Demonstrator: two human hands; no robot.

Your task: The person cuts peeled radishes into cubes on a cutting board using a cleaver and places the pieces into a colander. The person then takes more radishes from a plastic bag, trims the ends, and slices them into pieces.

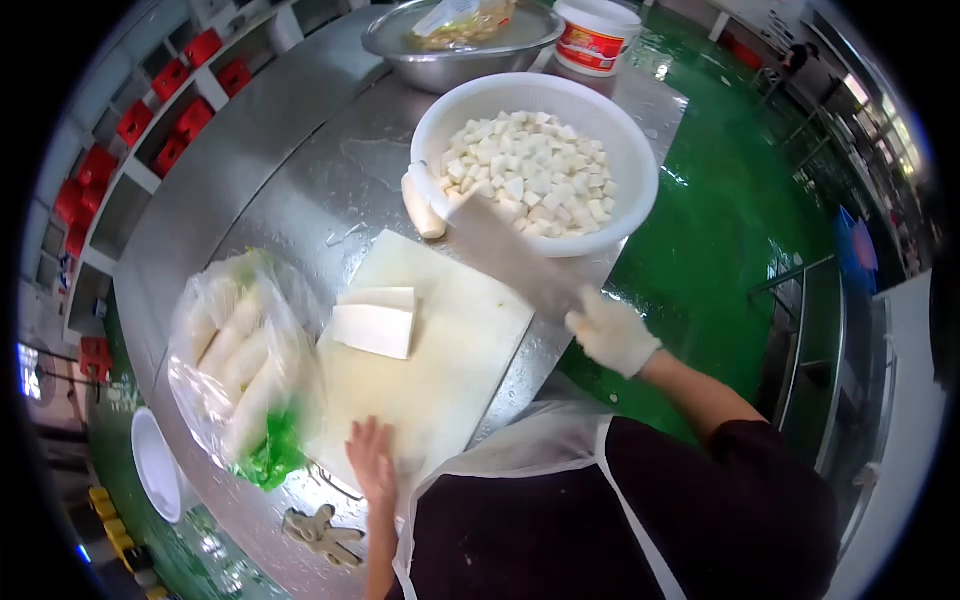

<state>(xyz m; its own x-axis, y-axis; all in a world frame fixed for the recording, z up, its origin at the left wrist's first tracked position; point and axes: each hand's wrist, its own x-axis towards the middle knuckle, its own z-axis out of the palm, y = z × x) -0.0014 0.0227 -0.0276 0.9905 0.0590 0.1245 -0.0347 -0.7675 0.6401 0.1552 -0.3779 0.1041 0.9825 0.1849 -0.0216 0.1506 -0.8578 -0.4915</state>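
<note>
My right hand (612, 335), in a pale glove, is closed round the handle of a cleaver (520, 260). The broad blade reaches over the far right of the white cutting board (460, 340) to the rim of the white basin (640, 190). Diced white radish (540, 170) fills much of the basin. Bare and with its fingers apart, my left hand (373, 463) rests at the near edge of the board. Cut slabs of white radish (375, 325) lie on the board. Beside the basin is a peeled radish piece (422, 208), partly hidden.
A plastic bag of whole radishes (240, 350) lies left of the board. A loose glove (322, 535) is near the steel table's (270, 250) front edge. A steel bowl (430, 70) and a white bucket (595, 40) stand behind the basin. Wet green floor (720, 230) lies to the right.
</note>
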